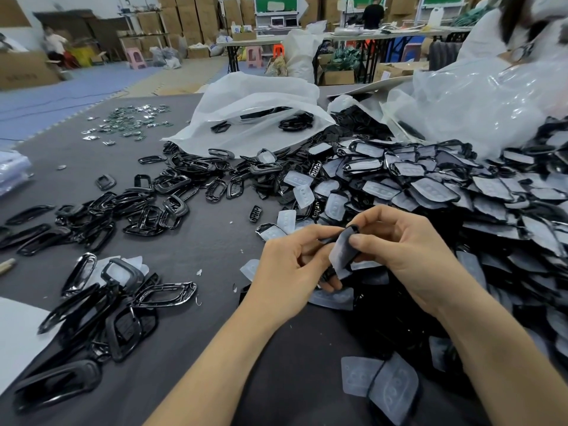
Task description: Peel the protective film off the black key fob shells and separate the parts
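Pinching from either side, the left hand (285, 269) grips the lower edge and the right hand (408, 256) thumbs the film (341, 255) of a black shell (353, 228) held upright between them, beside the pile (461, 186).

We note a grey desk (215, 247). Boxes (181, 16) line the far wall. Pink stools (135, 58) stand near a blue floor mat (61, 93). A person in black (372, 15) stands behind a far table (399, 34).
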Tool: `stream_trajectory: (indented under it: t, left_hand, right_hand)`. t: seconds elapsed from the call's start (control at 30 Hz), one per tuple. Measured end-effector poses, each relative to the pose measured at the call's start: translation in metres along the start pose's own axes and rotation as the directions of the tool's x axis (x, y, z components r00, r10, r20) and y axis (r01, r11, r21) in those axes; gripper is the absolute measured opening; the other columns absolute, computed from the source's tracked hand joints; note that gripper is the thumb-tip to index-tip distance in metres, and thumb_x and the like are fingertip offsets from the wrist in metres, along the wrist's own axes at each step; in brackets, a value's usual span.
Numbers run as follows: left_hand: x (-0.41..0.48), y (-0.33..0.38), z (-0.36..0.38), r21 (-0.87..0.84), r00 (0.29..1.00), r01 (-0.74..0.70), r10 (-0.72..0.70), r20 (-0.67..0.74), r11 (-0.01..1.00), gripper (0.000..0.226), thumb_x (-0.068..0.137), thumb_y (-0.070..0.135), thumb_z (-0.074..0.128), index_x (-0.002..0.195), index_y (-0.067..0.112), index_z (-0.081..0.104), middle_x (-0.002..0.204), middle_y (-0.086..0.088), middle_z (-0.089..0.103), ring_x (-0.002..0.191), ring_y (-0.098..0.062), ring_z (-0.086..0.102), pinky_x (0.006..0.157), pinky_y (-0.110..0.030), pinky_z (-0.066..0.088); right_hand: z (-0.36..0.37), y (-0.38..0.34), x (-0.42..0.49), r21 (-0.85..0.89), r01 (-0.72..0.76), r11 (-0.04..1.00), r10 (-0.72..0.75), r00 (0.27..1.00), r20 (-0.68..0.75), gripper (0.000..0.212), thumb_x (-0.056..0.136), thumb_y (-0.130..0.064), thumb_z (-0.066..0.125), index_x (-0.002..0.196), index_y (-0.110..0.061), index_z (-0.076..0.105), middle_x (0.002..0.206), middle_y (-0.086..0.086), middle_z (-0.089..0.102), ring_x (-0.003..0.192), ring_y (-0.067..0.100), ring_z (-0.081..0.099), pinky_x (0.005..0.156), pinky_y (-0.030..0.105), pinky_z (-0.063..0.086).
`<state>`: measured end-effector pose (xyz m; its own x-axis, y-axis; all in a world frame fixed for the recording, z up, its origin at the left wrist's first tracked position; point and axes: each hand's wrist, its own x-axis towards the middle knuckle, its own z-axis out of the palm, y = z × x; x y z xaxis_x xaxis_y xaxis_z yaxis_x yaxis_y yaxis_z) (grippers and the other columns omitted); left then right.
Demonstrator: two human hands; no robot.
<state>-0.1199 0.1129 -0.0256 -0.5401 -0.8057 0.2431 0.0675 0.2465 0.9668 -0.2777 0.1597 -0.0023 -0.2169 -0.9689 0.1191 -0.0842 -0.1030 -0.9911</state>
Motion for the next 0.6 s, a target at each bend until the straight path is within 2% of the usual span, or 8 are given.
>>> stream_trajectory:
  t: [0.13,0.27,0.3,0.37,0.43,0.6]
  left_hand:
    - [-0.0009,0.0004,0.0019,0.011,1.0,-0.02,0.02,-0.012,1.0,0.025,0.097,0.011,0.054,0.101,0.03,0.07,0.08,-0.013,0.072,0.057,-0.021,0.067,0.055,-0.027,0.054]
    - [-0.0033,0.0063,0.0018,-0.055,0.999,-0.028,0.027,-0.023,0.998,0.026,0.093,0.033,0.049,0.104,0.022,0.07,0.081,-0.002,0.074,0.061,-0.019,0.071,0.057,-0.021,0.054]
    - [-0.0033,0.0067,0.0022,-0.051,0.999,-0.025,0.023,-0.028,0.998,0.025,0.091,0.033,0.051,0.103,0.022,0.071,0.08,0.0,0.074,0.061,-0.018,0.071,0.057,-0.021,0.054]
    - [-0.0022,0.005,0.0033,-0.03,0.999,-0.022,0.021,-0.046,0.999,0.016,0.095,0.02,0.056,0.099,0.025,0.071,0.078,0.003,0.074,0.06,-0.017,0.071,0.058,-0.022,0.056]
    - [-0.0012,0.0032,0.0038,-0.012,0.998,-0.019,0.018,-0.066,1.0,0.025,0.096,0.007,0.056,0.095,0.027,0.07,0.074,0.005,0.074,0.057,-0.015,0.07,0.056,-0.021,0.056]
    - [0.0008,0.0024,0.0033,-0.006,0.997,-0.006,0.006,-0.08,1.0,0.027,0.095,0.003,0.055,0.094,0.026,0.069,0.068,0.008,0.072,0.053,-0.013,0.068,0.051,-0.018,0.051]
  right_hand:
    - [0.0045,0.002,0.0011,-0.033,0.046,0.998,-0.048,0.997,-0.06,0.021,0.083,0.009,0.061,0.078,-0.011,0.061,0.068,0.003,0.07,0.065,0.013,0.065,0.062,0.021,0.051]
    - [0.007,0.0018,0.0009,-0.056,0.108,0.993,-0.114,0.985,-0.126,0.025,0.082,0.01,0.062,0.076,-0.015,0.06,0.063,-0.005,0.067,0.06,0.005,0.062,0.056,0.013,0.047]
    - [0.0067,0.0018,0.0006,-0.065,0.12,0.991,-0.128,0.984,-0.126,0.025,0.082,0.009,0.063,0.076,-0.015,0.06,0.063,-0.005,0.068,0.061,0.005,0.062,0.057,0.013,0.047]
    - [0.006,0.0023,0.0003,-0.08,0.133,0.988,-0.141,0.984,-0.112,0.024,0.082,0.007,0.063,0.077,-0.015,0.06,0.065,-0.005,0.068,0.063,0.006,0.063,0.059,0.016,0.05]
    - [0.0057,0.0033,0.0005,-0.083,0.13,0.988,-0.139,0.985,-0.104,0.023,0.082,0.006,0.064,0.078,-0.016,0.06,0.066,-0.004,0.068,0.064,0.009,0.063,0.061,0.02,0.052]
    - [0.0049,0.004,0.0014,-0.087,0.129,0.988,-0.137,0.986,-0.099,0.024,0.082,0.007,0.064,0.078,-0.017,0.06,0.07,-0.001,0.069,0.066,0.013,0.064,0.064,0.024,0.054]
